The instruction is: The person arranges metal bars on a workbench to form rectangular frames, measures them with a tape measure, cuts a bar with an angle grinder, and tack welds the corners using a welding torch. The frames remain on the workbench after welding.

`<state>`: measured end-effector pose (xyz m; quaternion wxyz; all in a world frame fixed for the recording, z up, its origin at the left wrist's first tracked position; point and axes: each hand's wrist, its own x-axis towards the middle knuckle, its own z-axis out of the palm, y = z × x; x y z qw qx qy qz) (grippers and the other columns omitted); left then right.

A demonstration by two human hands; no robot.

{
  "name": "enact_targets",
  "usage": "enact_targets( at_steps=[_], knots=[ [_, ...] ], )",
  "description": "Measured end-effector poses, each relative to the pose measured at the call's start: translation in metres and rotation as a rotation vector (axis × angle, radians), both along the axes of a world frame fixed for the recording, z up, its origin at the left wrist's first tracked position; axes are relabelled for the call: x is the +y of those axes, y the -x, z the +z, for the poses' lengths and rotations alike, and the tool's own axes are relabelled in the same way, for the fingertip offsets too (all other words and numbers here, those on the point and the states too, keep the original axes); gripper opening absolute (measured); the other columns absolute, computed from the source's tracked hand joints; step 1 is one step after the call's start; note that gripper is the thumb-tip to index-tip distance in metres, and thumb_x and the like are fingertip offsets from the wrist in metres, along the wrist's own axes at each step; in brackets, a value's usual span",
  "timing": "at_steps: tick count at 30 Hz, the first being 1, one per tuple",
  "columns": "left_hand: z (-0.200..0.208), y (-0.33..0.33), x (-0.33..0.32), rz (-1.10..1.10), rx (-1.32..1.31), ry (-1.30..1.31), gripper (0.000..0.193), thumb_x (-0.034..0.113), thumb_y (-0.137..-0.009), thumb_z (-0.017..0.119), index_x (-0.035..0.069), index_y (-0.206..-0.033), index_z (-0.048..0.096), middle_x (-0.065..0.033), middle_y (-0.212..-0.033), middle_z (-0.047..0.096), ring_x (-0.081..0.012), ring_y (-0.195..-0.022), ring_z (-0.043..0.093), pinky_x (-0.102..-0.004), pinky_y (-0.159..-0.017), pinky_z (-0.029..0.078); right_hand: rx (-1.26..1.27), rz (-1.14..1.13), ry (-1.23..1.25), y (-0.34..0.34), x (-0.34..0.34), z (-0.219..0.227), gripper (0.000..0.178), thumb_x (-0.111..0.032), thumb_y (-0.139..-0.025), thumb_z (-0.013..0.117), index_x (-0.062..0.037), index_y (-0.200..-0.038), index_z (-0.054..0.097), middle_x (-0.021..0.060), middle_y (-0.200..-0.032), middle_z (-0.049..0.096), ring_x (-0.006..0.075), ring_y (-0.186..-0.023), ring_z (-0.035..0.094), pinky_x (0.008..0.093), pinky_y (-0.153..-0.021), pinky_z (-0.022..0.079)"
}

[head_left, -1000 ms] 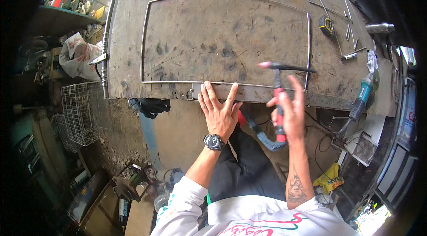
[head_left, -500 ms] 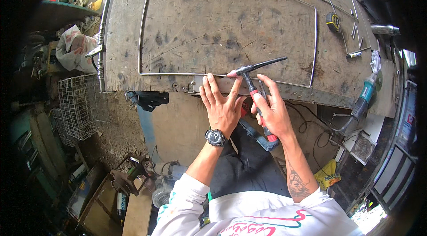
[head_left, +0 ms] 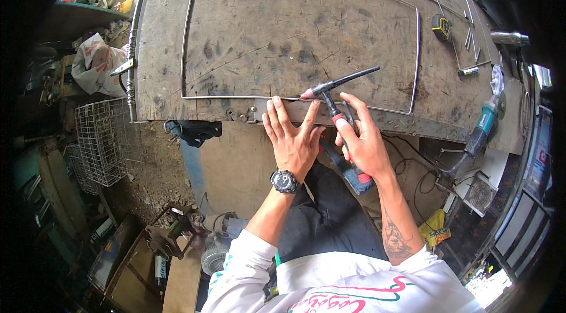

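Note:
A thin metal rod bent into a large rectangular frame (head_left: pixel 224 97) lies on the worn wooden workbench (head_left: pixel 265 35). My left hand (head_left: pixel 293 143) rests with fingers spread over a flat metal strip (head_left: pixel 260 110) at the bench's near edge, its fingertips reaching the frame's near side. In my right hand (head_left: pixel 365 145) is a TIG welding torch (head_left: pixel 331 104), gripped by its black and red handle. The torch's pink nozzle (head_left: pixel 308 94) points left, close to the near rod and just beyond my left fingertips; whether it touches the rod I cannot tell. Its long black cap slants up to the right.
On the bench's right lie a tape measure (head_left: pixel 441 27), short rods, and a teal angle grinder (head_left: pixel 484 119) at the edge. A spring-like coil (head_left: pixel 132 71) runs along the left edge. Wire baskets (head_left: pixel 100 142) stand left below. Dark cloth (head_left: pixel 197 132) hangs at the front; cables trail at right.
The torch has tilted slightly, its black cap now a little higher and the lower end of its handle shifted slightly up and right. My left hand keeps its place on the strip.

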<state>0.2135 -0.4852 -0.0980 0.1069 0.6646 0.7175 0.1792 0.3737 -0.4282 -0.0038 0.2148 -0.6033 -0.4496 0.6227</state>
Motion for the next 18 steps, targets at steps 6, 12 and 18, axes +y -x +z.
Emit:
enact_targets(
  at_steps=[6,12,18],
  knots=[
    [-0.0007,-0.0004,-0.0001,0.002,-0.001,0.022,0.065,0.046,-0.101,0.066,0.043,-0.162,0.043,-0.0343,-0.17,0.013,-0.0539,-0.158,0.014,-0.065,-0.127,0.017,-0.03,0.039,0.006,-0.0023,0.0051,0.0005,0.054,-0.024,-0.107,0.061,-0.014,-0.157,0.044,0.0049,-0.075,0.064,0.0111,-0.053,0.057,0.0311,-0.052,0.048],
    [-0.0036,0.0043,-0.0022,-0.021,-0.11,0.318,0.067,0.042,-0.101,0.068,0.022,-0.161,0.046,-0.0261,-0.162,0.041,-0.0429,-0.15,0.041,-0.0585,-0.122,0.033,-0.072,0.076,0.004,0.0,0.0095,0.0059,0.053,-0.02,-0.108,0.059,-0.0164,-0.159,0.044,0.0027,-0.078,0.062,0.0062,-0.053,0.053,0.025,-0.048,0.044],
    [-0.0005,0.0001,0.0009,-0.001,-0.038,0.021,0.07,0.042,-0.098,0.071,0.043,-0.161,0.043,-0.0319,-0.171,0.013,-0.0517,-0.159,0.013,-0.0634,-0.128,0.015,0.027,0.037,0.018,-0.0074,0.0067,-0.0003,0.056,-0.022,-0.109,0.058,-0.0161,-0.161,0.039,0.0034,-0.079,0.062,0.0059,-0.054,0.052,0.0237,-0.049,0.044]
  ],
)
